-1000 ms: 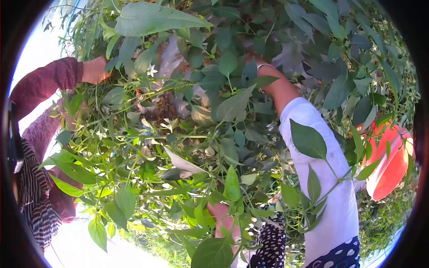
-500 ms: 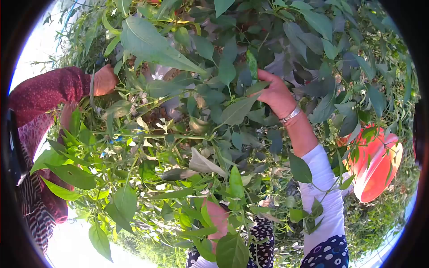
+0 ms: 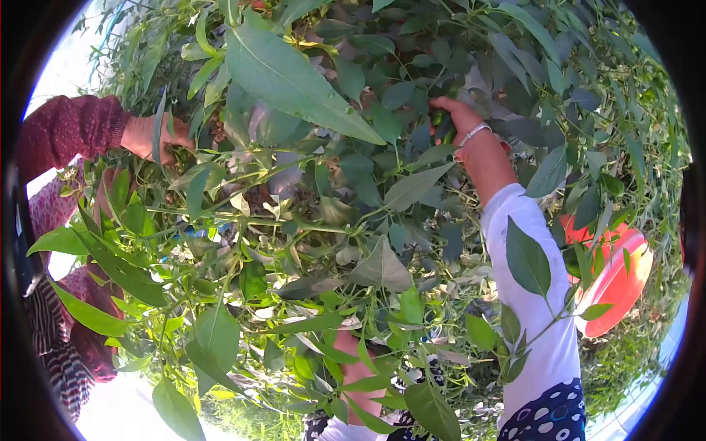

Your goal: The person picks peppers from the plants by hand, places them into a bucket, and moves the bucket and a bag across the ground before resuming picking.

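Among the dark leaves of a pepper plant, my right hand (image 3: pixel 462 117), with a bracelet at the wrist, is closed. A green chili pepper (image 3: pixel 440 119) shows at its fingers, partly covered by them. Lower down, my left forearm (image 3: pixel 356 371) reaches up behind leaves, which hide the fingers of that hand. Large pepper leaves (image 3: pixel 294 81) and a pale curled leaf (image 3: pixel 382 266) hang between the camera and the stems.
A co-worker's hand (image 3: pixel 158 137) in a dark red sleeve (image 3: pixel 73 132) reaches into the plant from the left. To the right of my right arm, a red plastic container (image 3: pixel 618 279) stands partly behind leaves. Branches and leaves cross most of the view.
My right hand has moved slightly right and up, and its fingers have closed at a green chili pepper. The co-worker's hand has shifted a little. The view has shifted slightly.
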